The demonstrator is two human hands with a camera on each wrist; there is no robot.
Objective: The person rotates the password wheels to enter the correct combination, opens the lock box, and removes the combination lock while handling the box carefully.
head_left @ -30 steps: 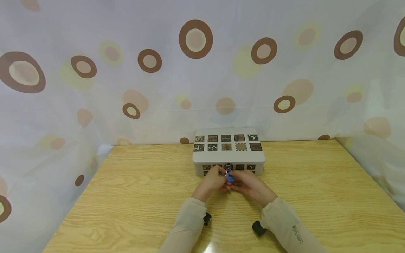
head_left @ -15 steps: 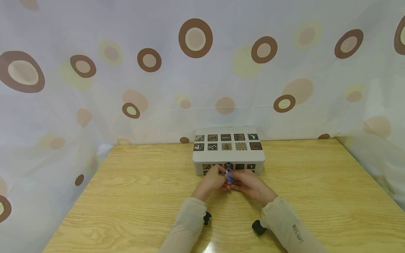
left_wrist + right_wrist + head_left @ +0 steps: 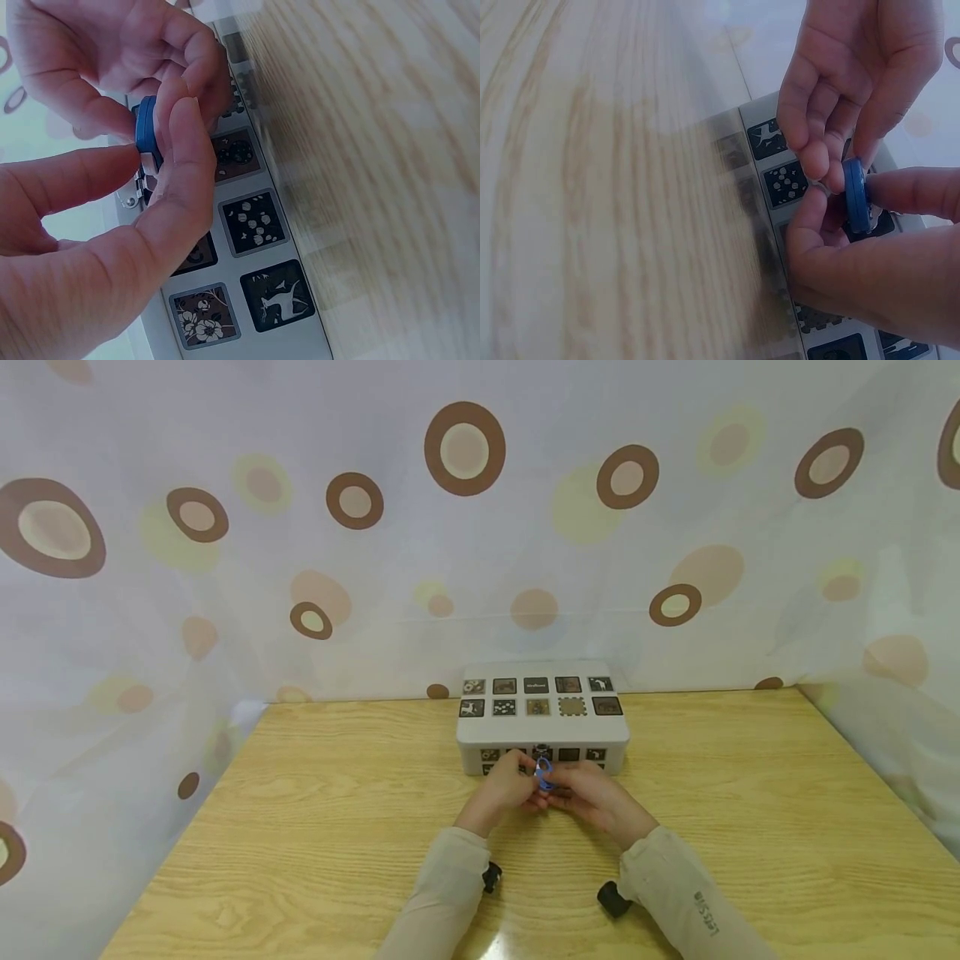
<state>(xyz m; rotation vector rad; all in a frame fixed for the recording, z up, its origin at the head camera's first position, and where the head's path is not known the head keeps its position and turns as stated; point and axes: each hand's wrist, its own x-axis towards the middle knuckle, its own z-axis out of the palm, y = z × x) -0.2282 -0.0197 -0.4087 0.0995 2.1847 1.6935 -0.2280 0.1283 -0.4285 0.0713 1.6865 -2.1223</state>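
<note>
A small blue padlock (image 3: 543, 774) is held between both hands just in front of a pale tin box (image 3: 540, 732) with picture squares. My left hand (image 3: 506, 783) pinches it from the left with thumb and fingers. From the right, my right hand (image 3: 596, 795) grips it between thumb and fingers. In the left wrist view the padlock (image 3: 145, 127) is seen edge-on, with a small whitish part at the left fingertips. The right wrist view shows the padlock (image 3: 857, 196) edge-on too. A metal clasp (image 3: 542, 749) sits on the box front, right above the padlock; the fingers hide part of it.
The box stands on a wood-grain table (image 3: 337, 810), close to a white cloth backdrop (image 3: 405, 568) with brown rings. Black wrist devices show below the left sleeve (image 3: 442, 893) and beside the right sleeve (image 3: 682, 885).
The padlock has turned in the fingers, so its ring shows more openly and its body less. Both hands stay in nearly the same place; the box has not moved.
</note>
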